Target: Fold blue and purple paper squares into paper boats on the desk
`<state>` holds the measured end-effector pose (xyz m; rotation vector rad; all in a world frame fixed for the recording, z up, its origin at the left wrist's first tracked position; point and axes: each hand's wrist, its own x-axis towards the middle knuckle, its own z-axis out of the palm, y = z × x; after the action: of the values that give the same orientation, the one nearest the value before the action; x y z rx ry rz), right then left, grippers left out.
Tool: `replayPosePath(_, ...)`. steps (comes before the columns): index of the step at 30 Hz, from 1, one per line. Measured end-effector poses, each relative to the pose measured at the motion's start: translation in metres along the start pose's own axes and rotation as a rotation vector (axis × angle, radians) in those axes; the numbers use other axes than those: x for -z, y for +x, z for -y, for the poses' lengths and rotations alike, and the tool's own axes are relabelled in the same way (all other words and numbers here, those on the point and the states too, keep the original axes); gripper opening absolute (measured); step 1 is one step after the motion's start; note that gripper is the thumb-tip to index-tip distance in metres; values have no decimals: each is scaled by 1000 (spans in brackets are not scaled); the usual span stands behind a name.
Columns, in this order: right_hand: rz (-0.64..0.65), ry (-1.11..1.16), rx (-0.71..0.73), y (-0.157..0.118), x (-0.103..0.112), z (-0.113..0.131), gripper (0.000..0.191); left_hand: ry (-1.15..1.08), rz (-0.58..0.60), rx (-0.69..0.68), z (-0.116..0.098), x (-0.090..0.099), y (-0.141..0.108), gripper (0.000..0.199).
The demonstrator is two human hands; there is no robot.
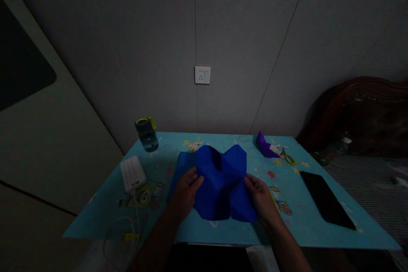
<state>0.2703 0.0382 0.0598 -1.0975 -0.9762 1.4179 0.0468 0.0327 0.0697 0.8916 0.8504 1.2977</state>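
Observation:
A creased sheet of blue paper [212,195] is held up over the table, its folds standing out in several raised lobes. My left hand [187,189] pinches its left edge between thumb and fingers. On the opposite edge, my right hand [259,193] grips the paper the same way. Behind the sheet, partly covered by it, a flat lighter-blue piece [185,161] lies on the table; I cannot tell exactly what it is.
The light-blue patterned table [223,238] bears a water bottle [147,135], a white power bank [133,173] with a cable, a purple folded paper boat [264,146], yellow-handled scissors [290,160] and a black tablet-like slab [327,199]. A wall socket [202,75] is behind.

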Motion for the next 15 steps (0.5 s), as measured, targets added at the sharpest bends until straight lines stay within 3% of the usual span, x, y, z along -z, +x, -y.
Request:
replayPosePath(3,-6,-81,16,-1,-1,4,50,15,-47,7,-10,2,-2,45)
replayPosePath(7,-93,-200,28,8,16,4,57,77,-231,-56,-26,20,-2,54)
replayPosePath(12,-348,-370,152,21,44,3,53,420,-242,-131,-39,38,-3,48)
replayPosePath(15,-345,-362,156,21,45,3,51,573,-338,-185,-32,46,0,46)
